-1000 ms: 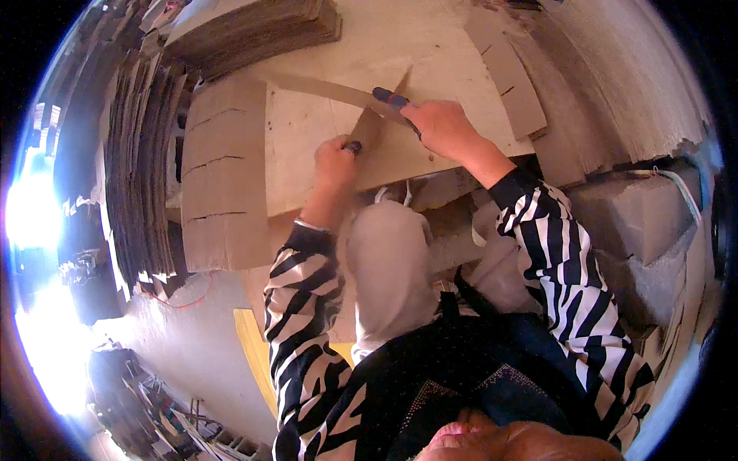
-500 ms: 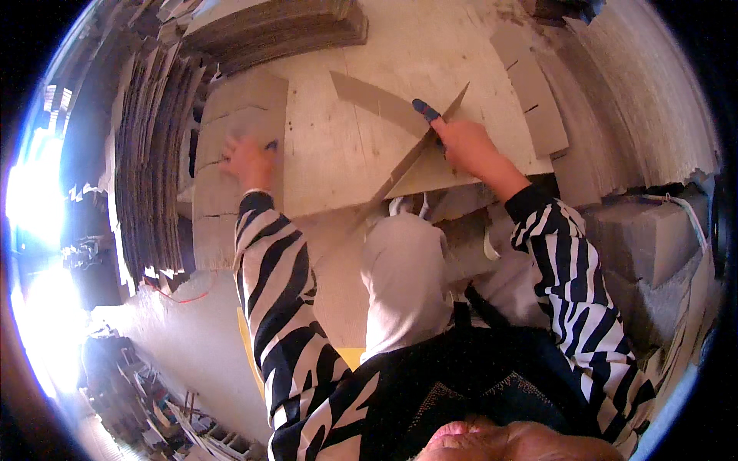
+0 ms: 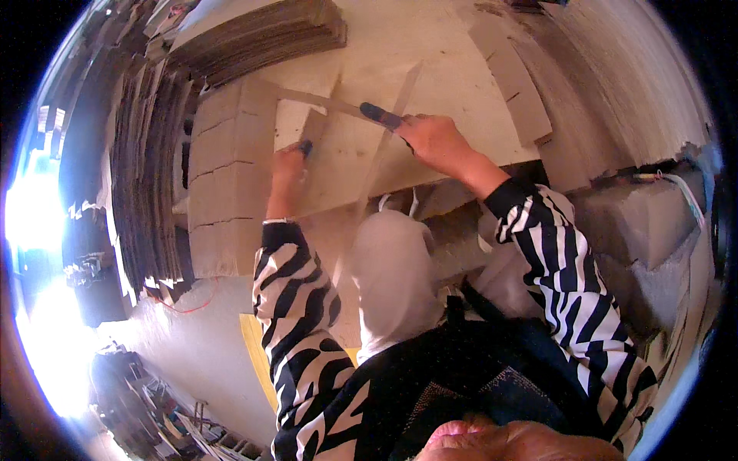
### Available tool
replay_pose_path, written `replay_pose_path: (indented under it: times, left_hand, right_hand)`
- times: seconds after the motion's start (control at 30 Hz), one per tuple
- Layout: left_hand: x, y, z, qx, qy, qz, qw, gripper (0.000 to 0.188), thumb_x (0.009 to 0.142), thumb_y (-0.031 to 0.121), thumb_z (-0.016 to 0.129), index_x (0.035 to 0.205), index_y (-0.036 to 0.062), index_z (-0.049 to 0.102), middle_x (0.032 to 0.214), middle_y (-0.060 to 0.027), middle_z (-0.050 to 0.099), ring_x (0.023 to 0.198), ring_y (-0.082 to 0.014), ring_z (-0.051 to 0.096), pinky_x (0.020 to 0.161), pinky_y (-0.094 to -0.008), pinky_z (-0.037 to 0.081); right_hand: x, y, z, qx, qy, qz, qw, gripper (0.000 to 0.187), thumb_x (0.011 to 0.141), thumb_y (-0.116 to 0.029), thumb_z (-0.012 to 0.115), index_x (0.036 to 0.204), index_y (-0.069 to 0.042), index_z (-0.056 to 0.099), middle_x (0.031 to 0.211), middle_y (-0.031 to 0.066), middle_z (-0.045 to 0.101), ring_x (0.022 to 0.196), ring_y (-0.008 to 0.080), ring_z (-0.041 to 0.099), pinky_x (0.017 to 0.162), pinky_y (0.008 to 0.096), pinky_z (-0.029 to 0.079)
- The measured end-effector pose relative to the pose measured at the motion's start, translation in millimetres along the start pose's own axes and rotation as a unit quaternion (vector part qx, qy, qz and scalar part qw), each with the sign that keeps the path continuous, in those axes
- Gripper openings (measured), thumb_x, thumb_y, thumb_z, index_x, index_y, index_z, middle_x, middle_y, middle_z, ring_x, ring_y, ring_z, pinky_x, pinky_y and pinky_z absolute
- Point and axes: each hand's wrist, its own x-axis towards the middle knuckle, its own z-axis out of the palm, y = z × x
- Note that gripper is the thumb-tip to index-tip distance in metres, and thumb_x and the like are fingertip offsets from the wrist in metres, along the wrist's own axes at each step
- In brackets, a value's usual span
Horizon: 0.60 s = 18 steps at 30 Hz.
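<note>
My right hand (image 3: 434,144) is closed over the wooden board, with a dark covering on a finger. It grips two crossed cardboard strips: a long one (image 3: 373,170) slanting toward me, and another (image 3: 327,102) reaching left. My left hand (image 3: 289,163), also with a dark fingertip covering, is closed on a cardboard strip (image 3: 310,129) that stands up from its fingers. That hand is somewhat blurred. Just left of it lies a stack of slotted cardboard pieces (image 3: 223,180), its edge slots forming lines across the stack.
A thick cardboard stack (image 3: 261,38) sits at the far left of the board (image 3: 453,84). Upright sheets (image 3: 146,169) stand on the left. Slotted pieces (image 3: 511,84) lie at the right, beside a tall cardboard pile (image 3: 615,92). My knees are below the board's near edge.
My left hand has moved right and nearer, off the slotted stack, and now has a strip in it. My right hand has shifted left with its crossed strips, which have turned.
</note>
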Motion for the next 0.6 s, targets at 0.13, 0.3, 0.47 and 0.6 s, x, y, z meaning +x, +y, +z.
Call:
replay_pose_path:
  times: [0.13,0.3,0.47,0.6]
  left_hand:
    - [-38.2,36.9,31.8,-0.266,-0.04,-0.056,0.962,0.033,0.082,0.008,0.047,0.105,0.0018,0.07,0.068,-0.0005,0.057,0.051,-0.011,0.047,0.046,-0.0273,0.038]
    - [-26.4,43.2,30.2,-0.287,-0.043,-0.077,0.954,0.034,0.08,0.003,0.044,0.102,0.0027,0.071,0.068,-0.0011,0.058,0.053,-0.0107,0.048,0.046,-0.0262,0.037]
    - [-25.2,45.8,26.8,-0.231,-0.05,0.002,0.972,0.029,0.081,0.005,0.049,0.098,0.0,0.072,0.067,-0.0003,0.059,0.056,-0.0119,0.052,0.05,-0.0284,0.041]
    - [-26.0,56.6,29.8,-0.076,-0.111,0.112,0.985,0.032,0.085,0.018,0.06,0.112,0.0007,0.067,0.076,-0.0063,0.066,0.066,-0.0175,0.061,0.062,-0.0314,0.048]
  right_hand:
    - [-2.2,7.3,8.0,-0.002,-0.015,0.048,0.999,0.037,0.079,-0.006,0.053,0.116,-0.013,0.056,0.085,0.0105,0.061,0.078,0.0316,0.063,0.06,0.0441,0.05]
    - [-7.4,16.5,3.5,-0.009,-0.038,0.069,0.997,0.048,0.076,-0.004,0.055,0.122,-0.016,0.054,0.082,0.0115,0.061,0.075,0.0333,0.062,0.06,0.0448,0.049]
    - [-5.7,16.0,7.0,-0.019,-0.12,0.076,0.99,0.057,0.076,-0.004,0.056,0.131,-0.021,0.048,0.078,0.0127,0.062,0.07,0.0341,0.063,0.059,0.0457,0.049]
    - [-8.1,18.0,0.1,-0.036,-0.157,0.108,0.981,0.051,0.078,-0.005,0.057,0.127,-0.019,0.049,0.081,0.0128,0.063,0.076,0.0346,0.064,0.061,0.0463,0.049]
